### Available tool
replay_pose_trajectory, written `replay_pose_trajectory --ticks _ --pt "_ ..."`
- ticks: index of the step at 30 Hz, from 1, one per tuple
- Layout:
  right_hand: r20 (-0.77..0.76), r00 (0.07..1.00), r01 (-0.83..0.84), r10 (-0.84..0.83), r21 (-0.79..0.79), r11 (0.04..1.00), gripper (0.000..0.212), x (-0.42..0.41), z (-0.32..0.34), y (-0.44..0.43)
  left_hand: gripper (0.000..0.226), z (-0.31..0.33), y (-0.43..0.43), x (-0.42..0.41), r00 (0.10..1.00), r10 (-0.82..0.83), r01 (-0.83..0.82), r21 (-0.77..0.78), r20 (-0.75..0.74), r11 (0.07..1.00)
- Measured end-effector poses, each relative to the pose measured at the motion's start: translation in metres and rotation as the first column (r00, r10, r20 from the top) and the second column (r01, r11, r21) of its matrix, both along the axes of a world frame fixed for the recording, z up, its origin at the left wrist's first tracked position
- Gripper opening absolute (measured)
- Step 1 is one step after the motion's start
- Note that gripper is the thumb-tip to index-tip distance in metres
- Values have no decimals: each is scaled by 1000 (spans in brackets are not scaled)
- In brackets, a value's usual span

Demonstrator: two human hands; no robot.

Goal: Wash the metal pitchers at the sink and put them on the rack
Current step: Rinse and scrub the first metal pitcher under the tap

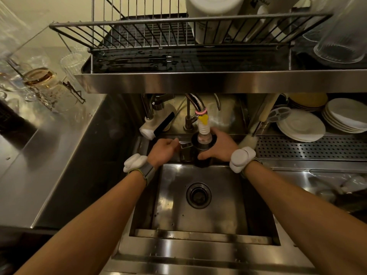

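Observation:
A dark metal pitcher (200, 150) stands upright at the back of the steel sink (198, 221), directly under the faucet nozzle (204, 130), which reaches into its mouth. My right hand (219, 146) wraps around the pitcher's right side. My left hand (163, 150) holds the pitcher's handle on its left. No running water is discernible. The wire dish rack (158, 36) sits on the steel shelf above the sink, with white containers (210, 14) standing in its right part.
Stacked white plates (341, 116) and saucers sit at the right beside a perforated drain board (309, 147). Glasses (41, 84) lie on the left counter. A second tap (156, 116) hangs left of the faucet. A clear glass (341, 42) stands right of the rack.

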State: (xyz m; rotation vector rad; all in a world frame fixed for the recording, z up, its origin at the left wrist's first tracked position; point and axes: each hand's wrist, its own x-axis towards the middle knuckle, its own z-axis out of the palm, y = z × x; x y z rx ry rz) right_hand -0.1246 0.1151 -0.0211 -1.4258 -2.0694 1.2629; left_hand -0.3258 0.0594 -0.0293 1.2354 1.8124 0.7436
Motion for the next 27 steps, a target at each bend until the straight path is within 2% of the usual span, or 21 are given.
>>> replay_pose_trajectory --ticks 4,8,10,13,15,17,19,20,22,24,27 --pt "30 999 -12 12 2 1000 85 3 3 4 38 2 0 0 998 21 -20 -17 56 1000" --pt "-13 1000 -1 1 1 1000 86 3 4 4 41 8 -1 2 997 9 -8 -19 82 1000" --pt "-17 1000 -2 2 -8 1000 84 0 -1 1 43 10 -1 6 985 -22 36 -78 171 996" --pt "-42 998 35 -36 -5 999 86 2 -9 -3 24 6 -1 18 968 -100 119 -68 230 991" --pt "-40 999 15 -17 -45 999 93 6 -13 -4 14 4 -2 23 970 -88 98 -29 228 995" --pt "1 1000 -27 27 -78 997 106 15 -15 -2 14 6 -3 25 984 -113 118 -30 134 993" --pt "60 996 -54 59 -94 994 111 24 -16 0 16 6 -2 23 968 -232 227 -56 -99 972" --pt "85 994 -56 65 -105 993 110 28 -17 0 18 8 -2 23 911 -299 288 -80 -285 954" --pt "110 991 -62 77 -129 990 105 32 -19 1 25 10 -3 22 729 -346 358 -102 -591 928" --pt "120 990 -60 78 -147 987 102 33 -21 0 26 12 -2 20 600 -350 411 -99 -720 906" --pt "124 990 -46 66 -157 986 99 35 -24 0 25 15 -1 19 438 -378 498 -130 -816 857"
